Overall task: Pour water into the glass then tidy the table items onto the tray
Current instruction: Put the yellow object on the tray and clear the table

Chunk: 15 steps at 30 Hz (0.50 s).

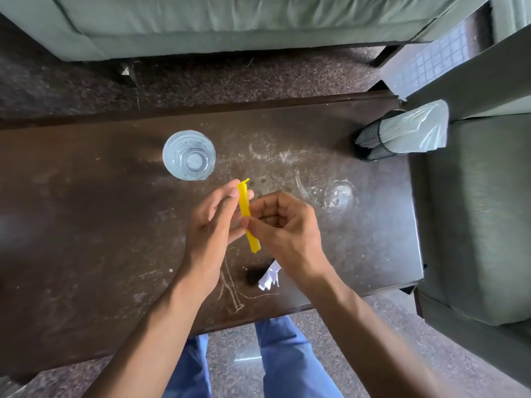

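We hold a thin yellow plastic strip (247,214) up over the middle of the desk (86,225), both hands on it at once. Our left hand (212,222) backs the strip with its fingers fairly straight along the upper half, the thumb side closing against it, so it grips the strip from behind. Our right hand (284,222) has its fingers curled inward and pinches the strip near the middle from the other side. We judge the two-handed hold is there to work the strip, perhaps to snap it shut or straighten it, before it is put away.

The glass (188,155) stands upright on the far left of centre, apart from our hands, and appears to hold water, so the pouring looks done. A crumpled white paper scrap (270,278) lies near the desk's near edge, partly under our right wrist. A black mesh bin with a grey liner (402,133) sits at the far right corner.

No tray shows in this view, so we cannot tell where the items must go. The desk's left half offers wide room; a sofa (230,21) and an armchair (474,211) hem in the far and right edges
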Tool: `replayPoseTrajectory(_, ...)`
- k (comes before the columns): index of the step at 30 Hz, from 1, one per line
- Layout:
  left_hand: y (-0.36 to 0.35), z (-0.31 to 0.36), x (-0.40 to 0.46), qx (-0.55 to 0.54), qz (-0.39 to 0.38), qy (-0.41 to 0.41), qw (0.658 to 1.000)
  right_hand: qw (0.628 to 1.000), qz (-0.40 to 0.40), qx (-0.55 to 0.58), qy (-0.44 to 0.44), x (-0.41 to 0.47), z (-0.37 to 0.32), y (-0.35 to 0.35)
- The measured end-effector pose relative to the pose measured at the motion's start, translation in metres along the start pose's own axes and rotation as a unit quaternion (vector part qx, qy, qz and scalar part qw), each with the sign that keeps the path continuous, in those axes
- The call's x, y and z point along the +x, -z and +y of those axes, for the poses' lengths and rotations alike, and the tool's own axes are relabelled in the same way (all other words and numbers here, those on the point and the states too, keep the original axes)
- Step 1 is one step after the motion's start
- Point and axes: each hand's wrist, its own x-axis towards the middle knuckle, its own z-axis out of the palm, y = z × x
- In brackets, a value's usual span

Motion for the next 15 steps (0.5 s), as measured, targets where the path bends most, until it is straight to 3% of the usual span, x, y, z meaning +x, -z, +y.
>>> replayPoseTrajectory(12,0.063,-0.016,-0.022,0.020,0.042,-0.012,0.999,0.997,-0.072,-0.026,0.025,-0.029,0.018,-0.054)
replayPoseTrajectory(15,0.079,-0.016,-0.020,-0.002,0.068,-0.017,0.998,0.980,-0.014,-0.182,0.083,-0.029,0.022,-0.055)
